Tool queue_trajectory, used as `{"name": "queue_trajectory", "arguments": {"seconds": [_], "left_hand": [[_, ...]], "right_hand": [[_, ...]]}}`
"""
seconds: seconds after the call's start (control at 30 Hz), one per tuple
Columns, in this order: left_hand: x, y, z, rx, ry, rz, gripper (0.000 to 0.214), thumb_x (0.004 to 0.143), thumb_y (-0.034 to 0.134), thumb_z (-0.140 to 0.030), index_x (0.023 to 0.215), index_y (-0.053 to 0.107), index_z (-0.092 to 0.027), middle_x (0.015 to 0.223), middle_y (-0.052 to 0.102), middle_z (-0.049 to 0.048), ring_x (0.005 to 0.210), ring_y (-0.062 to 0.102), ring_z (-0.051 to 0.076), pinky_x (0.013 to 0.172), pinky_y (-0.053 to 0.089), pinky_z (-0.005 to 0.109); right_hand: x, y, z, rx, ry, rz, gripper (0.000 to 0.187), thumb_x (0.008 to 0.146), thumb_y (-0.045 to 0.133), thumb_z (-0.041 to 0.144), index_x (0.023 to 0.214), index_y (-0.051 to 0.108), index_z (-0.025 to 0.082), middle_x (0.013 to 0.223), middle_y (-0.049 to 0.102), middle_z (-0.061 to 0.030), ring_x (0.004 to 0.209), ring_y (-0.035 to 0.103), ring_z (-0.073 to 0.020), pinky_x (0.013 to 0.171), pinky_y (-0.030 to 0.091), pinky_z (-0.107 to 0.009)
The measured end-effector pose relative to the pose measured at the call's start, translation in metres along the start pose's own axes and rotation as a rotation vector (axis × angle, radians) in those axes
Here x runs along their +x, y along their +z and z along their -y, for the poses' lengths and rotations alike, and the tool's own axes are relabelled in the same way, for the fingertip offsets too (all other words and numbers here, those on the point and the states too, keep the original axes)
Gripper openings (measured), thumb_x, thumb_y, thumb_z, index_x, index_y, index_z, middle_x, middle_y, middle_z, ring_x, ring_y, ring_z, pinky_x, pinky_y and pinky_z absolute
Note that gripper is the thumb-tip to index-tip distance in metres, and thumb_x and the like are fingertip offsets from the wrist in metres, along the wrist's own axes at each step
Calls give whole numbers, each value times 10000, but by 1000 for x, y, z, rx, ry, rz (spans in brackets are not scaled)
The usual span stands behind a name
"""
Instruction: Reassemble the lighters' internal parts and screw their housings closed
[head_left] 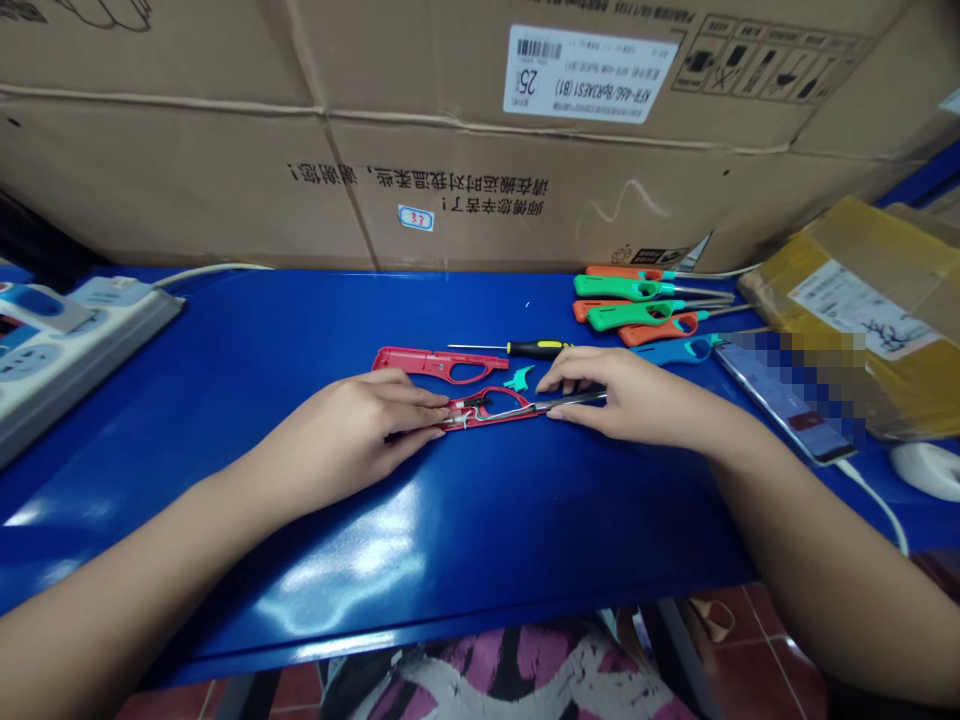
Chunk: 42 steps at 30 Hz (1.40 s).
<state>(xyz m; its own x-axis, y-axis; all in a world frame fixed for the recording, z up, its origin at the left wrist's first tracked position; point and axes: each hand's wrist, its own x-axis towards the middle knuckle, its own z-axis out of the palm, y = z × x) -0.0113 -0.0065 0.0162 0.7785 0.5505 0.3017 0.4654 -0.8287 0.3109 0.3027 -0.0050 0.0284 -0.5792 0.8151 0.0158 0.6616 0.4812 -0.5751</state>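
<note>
A red lighter half-shell [495, 420] lies open side up on the blue table, with a white wire and small inner parts in it. My left hand [382, 420] has its fingers closed round the shell's left end. At the other end, my right hand [600, 390] pinches the dark metal lighter tube [581, 398] between thumb and fingers. Just behind is the second red half-shell [442, 363]. A small turquoise trigger [519, 378] sits between that shell and my right fingers. The black-and-yellow screwdriver [536, 349] lies farther back, near my right knuckles.
Several orange, green and blue lighters [637, 305] are piled at the back right. Beside them are a phone [787, 400] on a cable, a taped box [862, 310] and a white mouse [926, 470]. A power strip [82, 350] stands left. A large carton [375, 140] walls the back.
</note>
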Motion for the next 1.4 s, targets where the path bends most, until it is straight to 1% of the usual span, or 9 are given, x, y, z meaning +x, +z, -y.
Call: {"name": "queue_trajectory", "arguments": {"seconds": [0.13, 0.23, 0.3, 0.47, 0.6, 0.77, 0.97, 1.23, 1.4], "left_hand": [[-1, -5, -1, 33, -34, 8, 226, 968, 597, -296, 1098, 753, -197, 1048, 782, 48, 928, 731, 215, 849, 600, 369], [2, -5, -10, 52, -82, -18, 243, 930, 636, -338, 1094, 733, -187, 1127, 755, 64, 1026, 707, 246, 900, 583, 402], [8, -1, -18, 64, -98, -41, 239, 933, 629, -348, 1083, 734, -194, 1158, 741, 65, 1097, 667, 263, 938, 561, 420], [29, 15, -32, 52, -95, -64, 294, 979, 589, -346, 1181, 719, -176, 1122, 737, 93, 1028, 621, 259, 918, 531, 429], [47, 26, -30, -11, -86, -91, 299, 943, 661, -406, 1122, 750, -184, 1062, 748, 84, 936, 598, 243, 854, 500, 402], [58, 36, -26, -125, -103, -99, 177, 941, 677, -345, 997, 781, -213, 956, 769, 42, 878, 600, 215, 817, 462, 370], [57, 36, -24, -218, -132, -140, 167, 940, 682, -352, 946, 789, -224, 926, 783, 32, 887, 626, 210, 815, 444, 361], [55, 36, -22, -214, -114, -136, 149, 950, 674, -326, 939, 790, -234, 915, 782, 12, 904, 625, 203, 813, 401, 356], [56, 39, -22, -239, -136, -133, 132, 929, 703, -327, 909, 788, -229, 873, 771, 7, 897, 629, 197, 814, 393, 347]], "right_hand": [[-1, -2, 2, -61, -4, 58, 74, 922, 610, 210, 906, 677, 182, 930, 693, -45, 830, 612, -171, 748, 470, -300], [0, 0, 4, -63, -13, 59, 49, 920, 609, 193, 909, 656, 184, 898, 686, -35, 804, 593, -168, 729, 451, -294], [0, 1, 4, -53, -22, 38, 43, 918, 608, 191, 921, 651, 187, 895, 684, -35, 798, 590, -169, 724, 448, -291], [0, 2, 7, -23, -52, -2, 24, 916, 617, 199, 922, 637, 188, 886, 670, -36, 785, 592, -167, 718, 456, -287], [-1, 2, 10, -20, -72, -13, 29, 919, 619, 212, 926, 637, 190, 878, 666, -36, 776, 583, -168, 701, 450, -286], [-1, 1, 12, -14, -109, -4, 54, 925, 601, 176, 950, 648, 184, 915, 686, -37, 821, 604, -172, 741, 457, -288], [-2, -1, 14, -13, -146, -14, 111, 972, 546, 223, 970, 652, 189, 951, 698, -55, 873, 631, -189, 796, 476, -307], [1, 3, 12, -21, -173, -39, 100, 972, 557, 213, 974, 651, 176, 937, 694, -51, 845, 626, -175, 770, 469, -287], [0, 7, 10, -41, -194, -51, 89, 967, 570, 208, 972, 649, 167, 933, 675, -50, 827, 604, -167, 757, 455, -280]]}}
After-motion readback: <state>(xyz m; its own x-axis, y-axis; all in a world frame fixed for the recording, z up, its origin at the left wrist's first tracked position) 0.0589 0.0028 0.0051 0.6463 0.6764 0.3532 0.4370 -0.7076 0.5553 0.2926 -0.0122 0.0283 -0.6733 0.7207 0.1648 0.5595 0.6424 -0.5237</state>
